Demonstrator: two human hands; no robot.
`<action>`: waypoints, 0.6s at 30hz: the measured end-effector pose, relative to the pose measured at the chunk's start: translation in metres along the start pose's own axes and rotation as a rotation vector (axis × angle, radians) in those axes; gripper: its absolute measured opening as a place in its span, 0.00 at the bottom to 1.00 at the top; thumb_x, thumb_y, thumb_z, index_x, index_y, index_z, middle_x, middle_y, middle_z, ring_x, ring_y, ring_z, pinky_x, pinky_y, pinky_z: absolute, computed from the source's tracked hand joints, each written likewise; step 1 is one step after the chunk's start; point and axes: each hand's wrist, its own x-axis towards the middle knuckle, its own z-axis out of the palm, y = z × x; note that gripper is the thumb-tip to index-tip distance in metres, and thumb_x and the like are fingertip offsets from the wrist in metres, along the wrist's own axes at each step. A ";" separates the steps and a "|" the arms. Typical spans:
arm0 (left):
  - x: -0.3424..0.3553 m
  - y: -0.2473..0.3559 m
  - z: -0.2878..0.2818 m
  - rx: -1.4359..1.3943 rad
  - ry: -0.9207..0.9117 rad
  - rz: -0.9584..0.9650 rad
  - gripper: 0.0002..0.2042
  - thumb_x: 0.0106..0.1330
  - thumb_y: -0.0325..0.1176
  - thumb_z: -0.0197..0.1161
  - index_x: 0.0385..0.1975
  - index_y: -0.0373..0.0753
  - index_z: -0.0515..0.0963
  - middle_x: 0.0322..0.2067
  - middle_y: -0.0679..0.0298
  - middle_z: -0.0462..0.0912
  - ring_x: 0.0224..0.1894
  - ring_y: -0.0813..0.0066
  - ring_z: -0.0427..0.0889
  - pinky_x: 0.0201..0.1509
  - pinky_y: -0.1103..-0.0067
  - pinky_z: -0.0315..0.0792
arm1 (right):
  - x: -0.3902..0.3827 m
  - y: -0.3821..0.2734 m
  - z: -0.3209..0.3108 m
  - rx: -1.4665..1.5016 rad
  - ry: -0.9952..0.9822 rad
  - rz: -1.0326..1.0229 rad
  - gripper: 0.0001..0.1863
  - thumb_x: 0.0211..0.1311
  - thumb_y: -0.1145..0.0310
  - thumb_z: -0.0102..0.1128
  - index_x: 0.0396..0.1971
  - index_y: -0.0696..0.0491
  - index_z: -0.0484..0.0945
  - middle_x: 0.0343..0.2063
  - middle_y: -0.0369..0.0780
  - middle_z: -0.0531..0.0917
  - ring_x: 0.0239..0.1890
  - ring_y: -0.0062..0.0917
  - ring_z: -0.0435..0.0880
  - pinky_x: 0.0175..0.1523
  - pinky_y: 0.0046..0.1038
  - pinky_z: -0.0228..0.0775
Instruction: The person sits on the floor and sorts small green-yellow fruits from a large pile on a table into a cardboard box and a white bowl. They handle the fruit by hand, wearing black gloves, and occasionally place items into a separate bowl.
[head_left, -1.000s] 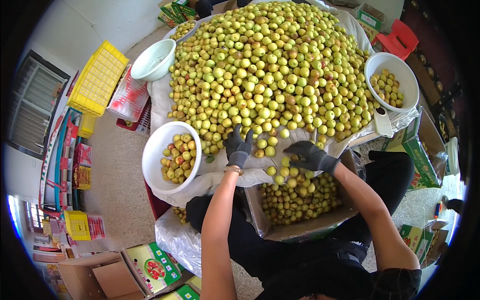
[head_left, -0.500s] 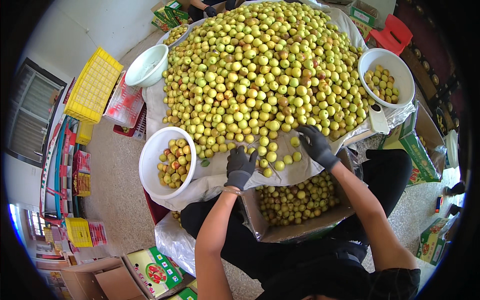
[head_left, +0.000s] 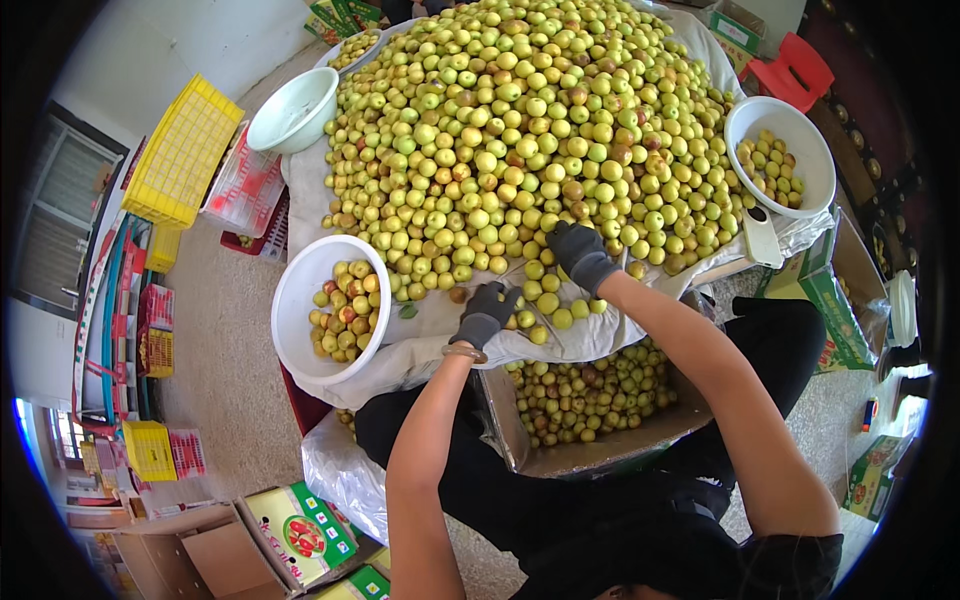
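Right now my gloved left hand and right hand lie half-curled, gripping nothing, on loose green fruits at the table's near edge; a careless sweep could roll them past the cardboard box.

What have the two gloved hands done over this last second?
The right hand moved from the pile's near edge up onto the heap of green fruit. The left hand slid nearer, to loose fruit on the white cloth. The bowls and the filled box stayed put.

Yellow crate, red stool, empty basin
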 end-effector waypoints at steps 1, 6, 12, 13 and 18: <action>-0.007 0.000 0.003 -0.001 -0.017 0.028 0.29 0.57 0.57 0.56 0.49 0.38 0.70 0.48 0.47 0.72 0.49 0.51 0.74 0.50 0.63 0.68 | 0.001 -0.010 0.002 -0.007 0.033 0.032 0.09 0.54 0.70 0.52 0.35 0.53 0.78 0.31 0.45 0.82 0.32 0.32 0.84 0.29 0.33 0.75; -0.042 0.023 0.019 -0.060 0.388 0.194 0.25 0.58 0.51 0.59 0.48 0.37 0.71 0.43 0.48 0.76 0.45 0.50 0.75 0.48 0.62 0.69 | 0.025 -0.014 0.026 -0.050 -0.117 0.326 0.10 0.55 0.69 0.51 0.37 0.52 0.74 0.26 0.42 0.82 0.22 0.30 0.83 0.24 0.33 0.72; -0.064 0.040 0.020 -1.138 -0.221 -0.091 0.19 0.68 0.47 0.50 0.38 0.34 0.75 0.30 0.61 0.79 0.31 0.72 0.78 0.34 0.71 0.76 | 0.033 -0.021 -0.009 -0.286 -0.473 0.024 0.11 0.50 0.66 0.58 0.35 0.47 0.83 0.34 0.37 0.84 0.37 0.31 0.83 0.33 0.36 0.73; -0.064 0.039 0.030 -1.339 -0.432 -0.140 0.21 0.67 0.50 0.50 0.39 0.34 0.75 0.31 0.60 0.79 0.32 0.70 0.79 0.36 0.70 0.76 | 0.028 -0.008 -0.009 -0.227 -0.463 0.042 0.11 0.50 0.65 0.58 0.35 0.48 0.83 0.35 0.39 0.84 0.38 0.32 0.83 0.35 0.36 0.73; -0.115 0.067 0.040 -1.793 -0.355 -0.439 0.30 0.64 0.58 0.49 0.47 0.32 0.70 0.36 0.54 0.78 0.39 0.61 0.79 0.49 0.66 0.75 | -0.023 -0.005 -0.064 0.276 -0.239 0.042 0.26 0.53 0.52 0.58 0.47 0.56 0.73 0.33 0.48 0.81 0.37 0.42 0.80 0.43 0.38 0.71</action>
